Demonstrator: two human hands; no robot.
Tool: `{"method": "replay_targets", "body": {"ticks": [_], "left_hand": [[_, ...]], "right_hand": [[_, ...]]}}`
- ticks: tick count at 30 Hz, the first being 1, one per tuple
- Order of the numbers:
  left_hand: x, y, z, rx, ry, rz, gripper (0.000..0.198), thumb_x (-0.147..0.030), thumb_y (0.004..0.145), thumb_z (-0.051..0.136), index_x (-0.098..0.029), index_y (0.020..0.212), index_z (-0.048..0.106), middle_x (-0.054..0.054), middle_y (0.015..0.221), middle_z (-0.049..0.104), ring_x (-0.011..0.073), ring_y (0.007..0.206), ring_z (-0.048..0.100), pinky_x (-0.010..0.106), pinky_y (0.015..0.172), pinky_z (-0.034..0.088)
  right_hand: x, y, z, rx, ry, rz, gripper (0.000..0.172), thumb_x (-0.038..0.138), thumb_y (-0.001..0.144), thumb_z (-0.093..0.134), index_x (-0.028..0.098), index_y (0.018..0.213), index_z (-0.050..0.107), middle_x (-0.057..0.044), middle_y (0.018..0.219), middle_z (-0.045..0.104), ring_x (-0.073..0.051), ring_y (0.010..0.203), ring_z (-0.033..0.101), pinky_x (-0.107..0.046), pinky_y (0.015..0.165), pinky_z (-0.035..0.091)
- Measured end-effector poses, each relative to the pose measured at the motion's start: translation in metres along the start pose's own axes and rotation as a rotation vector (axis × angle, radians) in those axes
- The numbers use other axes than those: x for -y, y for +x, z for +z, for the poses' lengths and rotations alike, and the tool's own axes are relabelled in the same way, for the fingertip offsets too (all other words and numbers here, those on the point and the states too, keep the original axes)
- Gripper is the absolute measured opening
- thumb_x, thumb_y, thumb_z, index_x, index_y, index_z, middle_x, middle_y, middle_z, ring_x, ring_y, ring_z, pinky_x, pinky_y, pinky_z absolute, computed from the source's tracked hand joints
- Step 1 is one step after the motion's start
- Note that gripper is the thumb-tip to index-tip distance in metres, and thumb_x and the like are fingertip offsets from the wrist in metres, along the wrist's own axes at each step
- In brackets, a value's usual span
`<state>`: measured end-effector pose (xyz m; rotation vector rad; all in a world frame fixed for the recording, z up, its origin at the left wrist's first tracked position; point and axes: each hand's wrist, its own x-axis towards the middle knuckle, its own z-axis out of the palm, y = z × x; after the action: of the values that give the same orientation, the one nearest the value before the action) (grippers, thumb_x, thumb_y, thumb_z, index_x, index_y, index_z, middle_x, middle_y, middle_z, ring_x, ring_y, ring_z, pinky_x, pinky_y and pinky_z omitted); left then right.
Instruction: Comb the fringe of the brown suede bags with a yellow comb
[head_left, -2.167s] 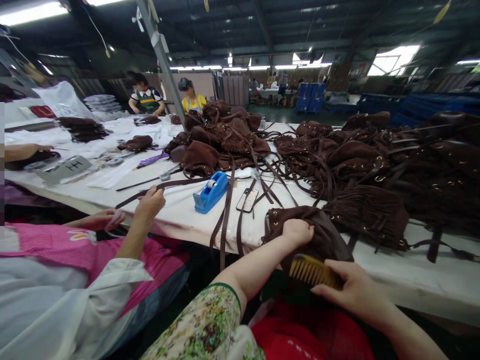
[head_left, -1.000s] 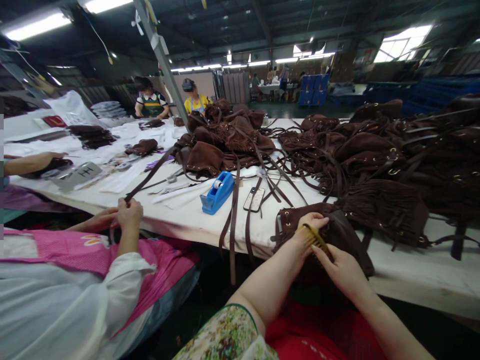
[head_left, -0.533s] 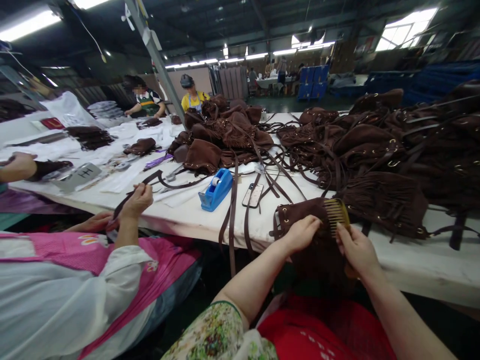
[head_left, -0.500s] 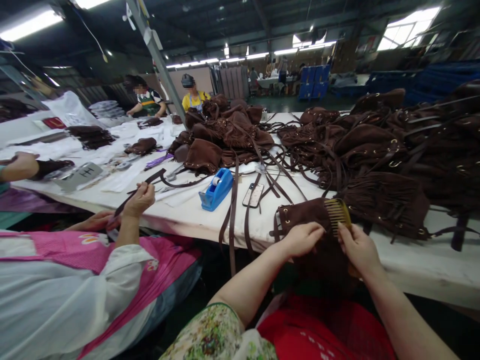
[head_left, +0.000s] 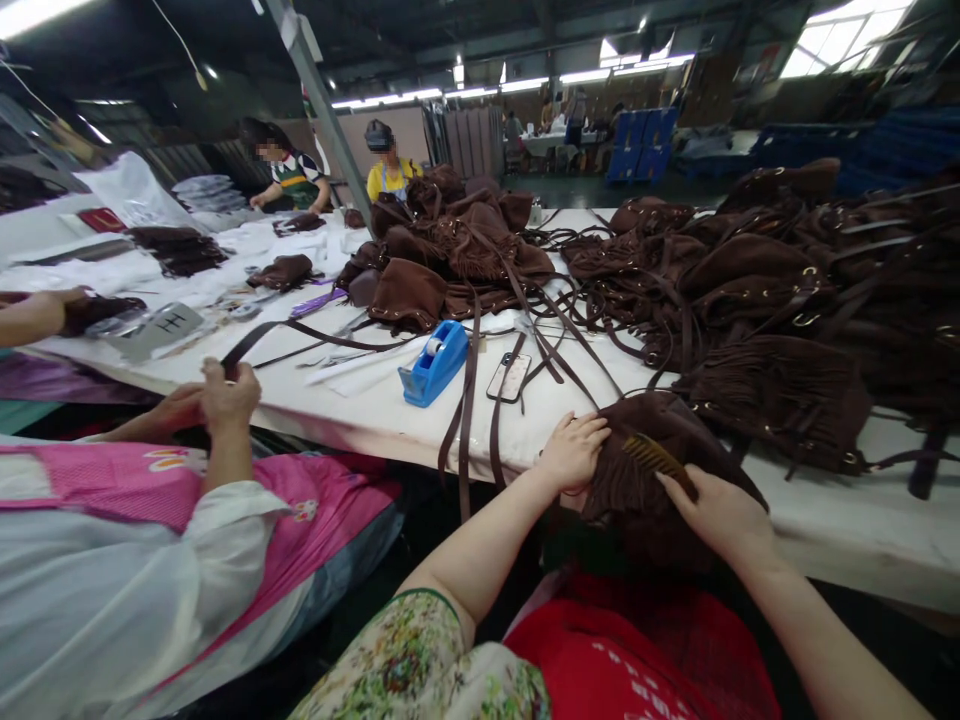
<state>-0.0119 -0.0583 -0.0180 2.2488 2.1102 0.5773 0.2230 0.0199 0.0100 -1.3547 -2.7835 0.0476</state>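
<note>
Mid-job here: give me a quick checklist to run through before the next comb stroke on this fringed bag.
1. Comb gripped in right hand: ok.
2. Comb teeth engaged in the fringe: cannot tell.
3. Left hand flat on the brown bag, pinning it: ok.
4. Bag rests at the table edge, fringe hanging over: ok.
5. Loose straps apart from the comb: ok, they hang further left.

A dark mark resembling the letter H is seen on the grey card (head_left: 154,331) lying at the left of the white table (head_left: 360,412). White print on the red garment (head_left: 645,660) and a pale mark on the red label (head_left: 99,219) cannot be read.
</note>
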Motion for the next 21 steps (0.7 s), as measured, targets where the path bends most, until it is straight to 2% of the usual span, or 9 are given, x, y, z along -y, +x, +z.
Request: {"method": "replay_targets", "body": {"ticks": [5, 10, 14, 17, 19, 21], "left_hand": [[-0.001, 0.005, 0.008, -0.05, -0.012, -0.006, 0.038, -0.023, 0.096, 0.038, -0.022, 0.129, 0.057, 0.003, 0.139, 0.055, 0.0139, 0.136, 0.04, 0.042, 0.118, 0.025], [-0.002, 0.009, 0.011, -0.048, -0.031, -0.034, 0.038, -0.023, 0.097, 0.036, -0.02, 0.128, 0.058, 0.002, 0.136, 0.058, 0.0148, 0.135, 0.04, 0.042, 0.118, 0.025], [-0.008, 0.013, 0.001, 0.014, -0.091, -0.084, 0.038, -0.021, 0.095, 0.037, -0.019, 0.126, 0.059, 0.004, 0.136, 0.057, 0.0171, 0.136, 0.04, 0.045, 0.119, 0.023], [-0.015, 0.02, -0.015, 0.05, -0.251, -0.121, 0.031, -0.026, 0.092, 0.046, -0.02, 0.117, 0.064, 0.004, 0.132, 0.06, 0.021, 0.134, 0.042, 0.051, 0.119, 0.021], [-0.022, 0.026, -0.023, 0.03, -0.454, -0.066, 0.029, -0.029, 0.091, 0.05, -0.02, 0.113, 0.066, 0.005, 0.13, 0.062, 0.0204, 0.131, 0.046, 0.046, 0.118, 0.025], [-0.032, 0.033, -0.027, 0.004, -0.717, 0.014, 0.03, -0.028, 0.092, 0.047, -0.017, 0.111, 0.067, 0.007, 0.129, 0.063, 0.0173, 0.126, 0.052, 0.037, 0.114, 0.034]], "right_hand": [[0.009, -0.035, 0.002, 0.208, 0.207, -0.154, 0.043, 0.059, 0.092, 0.041, 0.025, 0.077, 0.061, -0.004, 0.075, 0.071, -0.023, 0.073, 0.068, -0.028, 0.058, 0.04], [0.017, -0.063, 0.003, 0.295, 0.347, -0.224, 0.041, 0.059, 0.09, 0.047, 0.023, 0.078, 0.064, -0.004, 0.074, 0.07, -0.022, 0.068, 0.065, -0.029, 0.062, 0.044], [0.004, -0.061, 0.002, 0.319, 0.588, -0.119, 0.044, 0.06, 0.086, 0.052, 0.02, 0.087, 0.07, -0.004, 0.075, 0.072, -0.022, 0.07, 0.066, -0.028, 0.062, 0.048], [-0.006, -0.05, -0.002, 0.245, 0.818, 0.012, 0.046, 0.062, 0.077, 0.062, 0.018, 0.089, 0.072, -0.003, 0.076, 0.072, -0.023, 0.07, 0.066, -0.028, 0.06, 0.051], [-0.01, -0.042, -0.007, 0.19, 0.999, 0.143, 0.048, 0.063, 0.073, 0.066, 0.018, 0.087, 0.07, -0.001, 0.064, 0.066, -0.017, 0.053, 0.059, -0.026, 0.046, 0.046], [-0.012, -0.034, -0.012, 0.203, 1.172, 0.251, 0.051, 0.066, 0.071, 0.065, 0.018, 0.088, 0.067, 0.004, 0.051, 0.054, -0.01, 0.036, 0.042, -0.023, 0.033, 0.033]]}}
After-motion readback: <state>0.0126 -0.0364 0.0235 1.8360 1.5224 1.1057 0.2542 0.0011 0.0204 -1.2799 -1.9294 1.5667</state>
